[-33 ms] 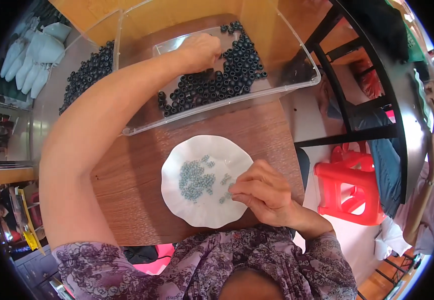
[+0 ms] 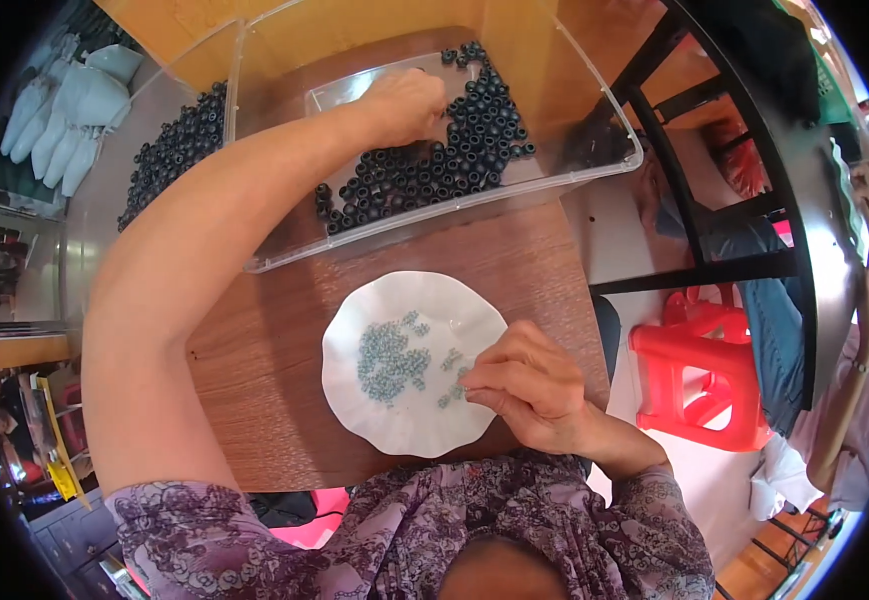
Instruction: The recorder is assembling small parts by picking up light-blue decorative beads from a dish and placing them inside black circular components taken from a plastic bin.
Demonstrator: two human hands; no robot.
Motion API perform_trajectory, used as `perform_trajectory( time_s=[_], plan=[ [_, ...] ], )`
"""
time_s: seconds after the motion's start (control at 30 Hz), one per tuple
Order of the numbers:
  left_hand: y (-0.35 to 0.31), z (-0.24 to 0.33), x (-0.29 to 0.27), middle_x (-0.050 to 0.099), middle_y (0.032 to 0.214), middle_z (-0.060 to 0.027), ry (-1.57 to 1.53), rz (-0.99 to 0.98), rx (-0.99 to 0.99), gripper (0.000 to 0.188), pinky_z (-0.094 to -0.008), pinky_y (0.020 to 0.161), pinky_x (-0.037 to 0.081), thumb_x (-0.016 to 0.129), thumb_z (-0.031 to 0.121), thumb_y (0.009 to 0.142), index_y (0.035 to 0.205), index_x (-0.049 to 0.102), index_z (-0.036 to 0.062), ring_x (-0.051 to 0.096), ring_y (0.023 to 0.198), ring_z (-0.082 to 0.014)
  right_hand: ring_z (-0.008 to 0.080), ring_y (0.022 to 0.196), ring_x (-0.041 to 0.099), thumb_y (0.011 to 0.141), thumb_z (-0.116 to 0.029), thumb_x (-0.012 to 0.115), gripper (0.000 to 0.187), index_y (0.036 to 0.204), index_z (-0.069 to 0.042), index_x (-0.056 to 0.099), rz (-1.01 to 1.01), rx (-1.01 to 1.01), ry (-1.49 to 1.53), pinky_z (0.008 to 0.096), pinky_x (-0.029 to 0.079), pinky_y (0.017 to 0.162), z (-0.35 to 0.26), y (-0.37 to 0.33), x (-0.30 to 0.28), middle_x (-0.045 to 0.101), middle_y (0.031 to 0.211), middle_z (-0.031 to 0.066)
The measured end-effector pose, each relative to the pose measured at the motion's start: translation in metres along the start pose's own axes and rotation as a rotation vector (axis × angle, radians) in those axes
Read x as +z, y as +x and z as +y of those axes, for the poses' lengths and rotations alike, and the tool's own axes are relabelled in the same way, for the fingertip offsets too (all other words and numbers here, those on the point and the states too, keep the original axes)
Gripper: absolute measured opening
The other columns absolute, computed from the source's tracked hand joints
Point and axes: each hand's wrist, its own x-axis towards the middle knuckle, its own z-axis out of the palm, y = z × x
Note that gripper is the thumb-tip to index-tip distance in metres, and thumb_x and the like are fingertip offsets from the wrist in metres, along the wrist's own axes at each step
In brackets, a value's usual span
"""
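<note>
My left hand (image 2: 410, 103) reaches into a clear plastic bin (image 2: 445, 203), its fingers curled downward beside a heap of black bead-like pieces (image 2: 480, 125) with holes. The fingertips are hidden, so what they hold does not show. Over the right rim of a white scalloped plate (image 2: 355, 415), my right hand (image 2: 533, 388) is closed in a pinch. Anything between thumb and finger is too small to name. Tiny pale blue-green pieces (image 2: 390, 360) lie on the plate in one large cluster, with a few small groups near the right fingertips.
The plate stands on a brown wooden table (image 2: 275, 400). Left of the bin lie more black pieces (image 2: 180, 140) and white bundles (image 2: 75, 110). To the right are a black metal frame (image 2: 705, 275), a red plastic stool (image 2: 705, 375) and another person's arm (image 2: 860, 370).
My left hand has shifted very slightly within the bin. My right hand stays in place at the plate.
</note>
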Motion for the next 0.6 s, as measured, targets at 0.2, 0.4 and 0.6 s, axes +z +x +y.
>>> perform_trajectory(
  time_s=[0.2, 0.4, 0.6],
  plan=[
    [0.010, 0.010, 0.010, 0.064, 0.081, -0.0199, 0.071, -0.109, 0.008, 0.012, -0.0426, 0.070, 0.050, 0.062, 0.009, 0.068, 0.077, 0.067, 0.0025, 0.062, 0.080, -0.0366, 0.0221, 0.066, 0.054, 0.063, 0.003, 0.073, 0.023, 0.083, -0.001, 0.064, 0.026, 0.017, 0.008, 0.0300, 0.042, 0.057, 0.006, 0.000, -0.002, 0.060, 0.075, 0.0082],
    [-0.005, -0.003, -0.018, 0.065, 0.073, -0.0130, -0.069, 0.008, 0.063, 0.007, -0.0377, 0.063, 0.049, 0.067, 0.008, 0.067, 0.074, 0.068, 0.0068, 0.063, 0.070, -0.0292, 0.0219, 0.066, 0.054, 0.063, 0.002, 0.073, 0.022, 0.083, -0.002, 0.065, 0.040, -0.008, -0.022, 0.0303, 0.042, 0.058, -0.002, 0.001, -0.001, 0.060, 0.076, 0.0078],
    [-0.085, 0.031, -0.074, 0.060, 0.070, -0.0026, -0.990, 0.120, -0.192, 0.016, -0.0231, 0.056, 0.040, 0.067, 0.015, 0.076, 0.083, 0.066, 0.0002, 0.051, 0.061, -0.0088, 0.0202, 0.069, 0.055, 0.068, 0.003, 0.070, 0.017, 0.084, -0.001, 0.065, 0.055, 0.067, 0.026, 0.0290, 0.043, 0.062, -0.009, -0.007, 0.001, 0.061, 0.076, 0.0067]
  ],
)
